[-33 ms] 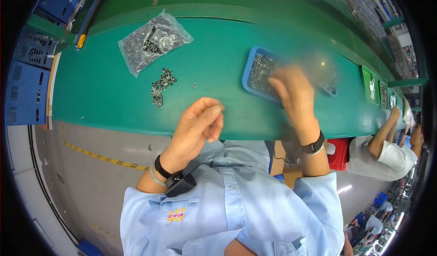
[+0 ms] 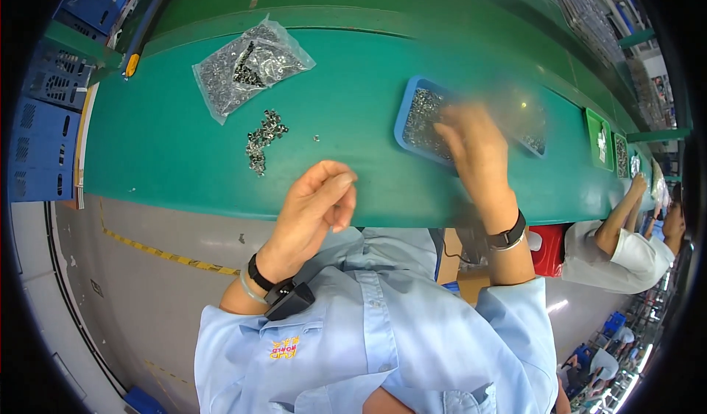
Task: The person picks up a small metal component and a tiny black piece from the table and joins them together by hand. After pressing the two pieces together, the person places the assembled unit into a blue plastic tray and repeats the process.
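Small metal parts (image 2: 424,116) lie in the blue tray (image 2: 402,116). The right hand (image 2: 477,145) is over the tray, bent; its grip cannot be determined. The left hand (image 2: 318,193), left of the tray, is half-curled, contents hidden. Risk: a wrist bumping the tray could spill parts.

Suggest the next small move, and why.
Probably have the right hand pinch a part from the blue tray: it is already at the tray's small metal parts. I can't tell whether it holds one already.
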### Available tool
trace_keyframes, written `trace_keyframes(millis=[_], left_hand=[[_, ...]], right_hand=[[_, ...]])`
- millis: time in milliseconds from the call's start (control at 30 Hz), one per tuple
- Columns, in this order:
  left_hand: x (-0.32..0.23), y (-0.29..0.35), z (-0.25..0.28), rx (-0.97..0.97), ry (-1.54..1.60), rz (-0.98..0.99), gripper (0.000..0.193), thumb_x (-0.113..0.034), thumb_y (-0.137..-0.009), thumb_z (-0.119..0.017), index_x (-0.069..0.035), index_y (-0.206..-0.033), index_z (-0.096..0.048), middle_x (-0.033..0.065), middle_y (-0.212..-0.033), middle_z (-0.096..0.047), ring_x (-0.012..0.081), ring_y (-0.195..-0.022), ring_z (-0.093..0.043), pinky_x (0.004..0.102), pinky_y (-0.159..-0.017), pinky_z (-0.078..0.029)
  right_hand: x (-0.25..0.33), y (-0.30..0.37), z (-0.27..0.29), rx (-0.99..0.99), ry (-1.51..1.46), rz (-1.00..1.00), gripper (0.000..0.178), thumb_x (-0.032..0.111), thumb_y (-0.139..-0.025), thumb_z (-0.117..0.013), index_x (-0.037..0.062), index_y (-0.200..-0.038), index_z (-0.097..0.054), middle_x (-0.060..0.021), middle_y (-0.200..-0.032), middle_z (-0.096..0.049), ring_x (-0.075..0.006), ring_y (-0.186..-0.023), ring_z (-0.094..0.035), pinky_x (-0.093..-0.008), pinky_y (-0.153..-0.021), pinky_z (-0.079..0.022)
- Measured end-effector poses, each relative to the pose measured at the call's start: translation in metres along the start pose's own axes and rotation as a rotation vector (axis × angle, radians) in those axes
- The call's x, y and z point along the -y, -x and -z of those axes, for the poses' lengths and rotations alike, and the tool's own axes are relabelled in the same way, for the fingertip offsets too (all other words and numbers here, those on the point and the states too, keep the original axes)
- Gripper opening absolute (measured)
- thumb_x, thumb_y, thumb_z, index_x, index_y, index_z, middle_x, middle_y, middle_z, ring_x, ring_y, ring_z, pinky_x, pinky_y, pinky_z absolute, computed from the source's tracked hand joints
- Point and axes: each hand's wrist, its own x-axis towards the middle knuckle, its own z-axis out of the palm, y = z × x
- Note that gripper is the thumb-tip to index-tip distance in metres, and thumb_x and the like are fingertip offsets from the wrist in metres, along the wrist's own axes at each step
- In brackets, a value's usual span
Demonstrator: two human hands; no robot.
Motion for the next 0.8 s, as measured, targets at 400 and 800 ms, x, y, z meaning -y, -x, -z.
trace_keyframes(millis=[400, 800], left_hand=[[-0.016, 0.022, 0.037, -0.064, 0.111, -0.068, 0.013, -0.016, -0.094, -0.052, -0.004, -0.097, -0.053, 0.0033, -0.068, -0.053, 0.0093, -0.05, -0.046, 0.0216, -0.043, -0.035], [-0.022, 0.003, 0.01, -0.034, -0.03, -0.015, 0.02, -0.02, -0.093, -0.054, -0.003, -0.103, -0.054, 0.0036, -0.075, -0.056, 0.0086, -0.052, -0.048, 0.0205, -0.044, -0.035]], right_hand=[[0.073, -0.038, -0.094, 0.422, 0.08, 0.098, 0.02, 0.022, -0.076, -0.068, 0.0057, -0.082, -0.058, -0.007, -0.079, -0.056, -0.0267, -0.069, -0.06, -0.0365, -0.057, -0.048], [0.061, -0.009, -0.047, 0.255, -0.384, 0.118, 0.019, 0.009, -0.075, -0.07, 0.0051, -0.088, -0.057, -0.007, -0.085, -0.059, -0.0249, -0.076, -0.059, -0.0331, -0.062, -0.049]])
